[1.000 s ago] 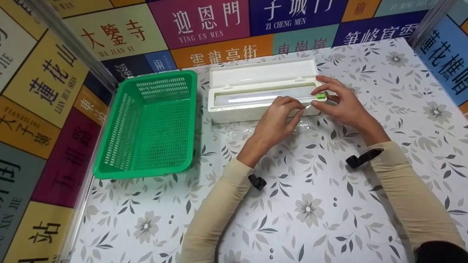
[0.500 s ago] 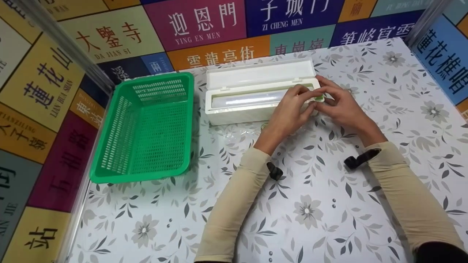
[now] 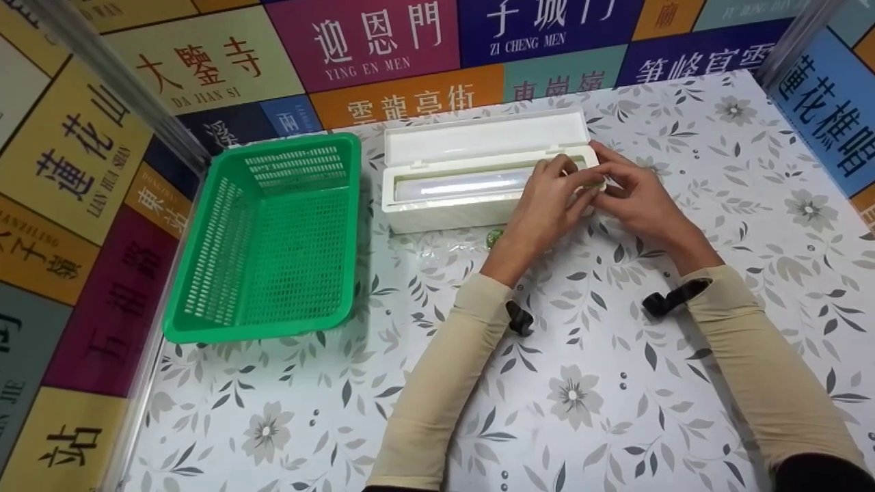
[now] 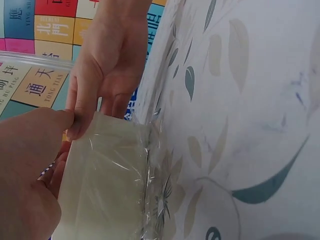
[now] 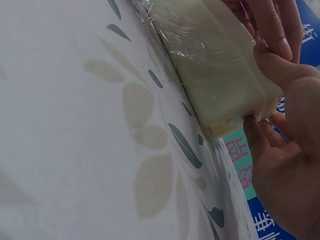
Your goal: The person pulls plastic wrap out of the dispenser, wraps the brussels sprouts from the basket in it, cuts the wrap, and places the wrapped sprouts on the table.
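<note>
A white cling film dispenser [image 3: 454, 217] stands with its lid [image 3: 485, 137] raised behind it and a shiny roll of cling film [image 3: 458, 186] inside. My left hand [image 3: 547, 205] reaches across its right end, finger and thumb pinching at the green slide cutter, which the hands mostly hide. Opposite it, my right hand [image 3: 642, 201] grips the dispenser's right end. In the right wrist view, the right thumb lies along the top edge and a finger touches the end face. Loose clear film [image 4: 150, 165] hangs down the front onto the table.
To the left stands a green plastic basket [image 3: 294, 260] with slotted walls. A small round green thing [image 3: 494, 238], partly hidden by the left wrist, lies before the dispenser. Printed panels [image 3: 403, 102] enclose the back and sides of the flower-patterned table [image 3: 574, 437].
My left hand has moved right and up, from the film edge at the front to the slide cutter. The small green thing has come into sight. My right hand stays at the dispenser's end.
</note>
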`<state>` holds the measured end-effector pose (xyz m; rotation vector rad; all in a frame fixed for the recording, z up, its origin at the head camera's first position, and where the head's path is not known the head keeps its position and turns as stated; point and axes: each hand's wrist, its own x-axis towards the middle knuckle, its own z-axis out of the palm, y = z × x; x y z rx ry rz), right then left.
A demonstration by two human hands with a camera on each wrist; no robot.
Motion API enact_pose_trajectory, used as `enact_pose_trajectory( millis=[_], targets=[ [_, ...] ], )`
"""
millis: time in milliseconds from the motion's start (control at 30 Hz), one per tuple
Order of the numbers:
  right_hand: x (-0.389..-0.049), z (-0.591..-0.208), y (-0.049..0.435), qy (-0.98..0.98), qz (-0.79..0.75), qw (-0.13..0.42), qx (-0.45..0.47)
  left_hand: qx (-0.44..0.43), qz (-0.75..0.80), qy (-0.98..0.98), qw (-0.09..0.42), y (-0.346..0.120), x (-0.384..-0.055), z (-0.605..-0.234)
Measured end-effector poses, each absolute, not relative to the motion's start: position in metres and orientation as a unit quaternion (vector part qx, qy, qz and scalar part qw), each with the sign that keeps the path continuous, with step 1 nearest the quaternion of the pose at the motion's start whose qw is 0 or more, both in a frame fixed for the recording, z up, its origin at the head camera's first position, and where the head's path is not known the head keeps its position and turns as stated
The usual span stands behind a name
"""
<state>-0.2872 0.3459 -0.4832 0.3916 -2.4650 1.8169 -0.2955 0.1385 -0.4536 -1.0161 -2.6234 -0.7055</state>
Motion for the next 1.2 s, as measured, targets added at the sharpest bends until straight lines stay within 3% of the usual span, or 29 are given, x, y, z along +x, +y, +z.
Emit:
enact_pose_trajectory(
  millis=[300,867,1200],
  targets=[
    [-0.2878,-0.4858,0.3458,-0.79,0.6,0.037,0.122,-0.344,-0.263,-0.894,0.111,0.1359,-0.2962,-0.4511],
    [-0.2864,-0.4867,0.3458,-0.774,0.617,0.042,0.135,-0.331,-0.245,-0.9,0.143,0.1429,-0.2954,-0.4538],
    [-0.2868,-0.488,0.3452,-0.777,0.613,0.042,0.137,-0.34,-0.269,-0.893,0.119,0.1377,-0.298,-0.4523]
  ],
)
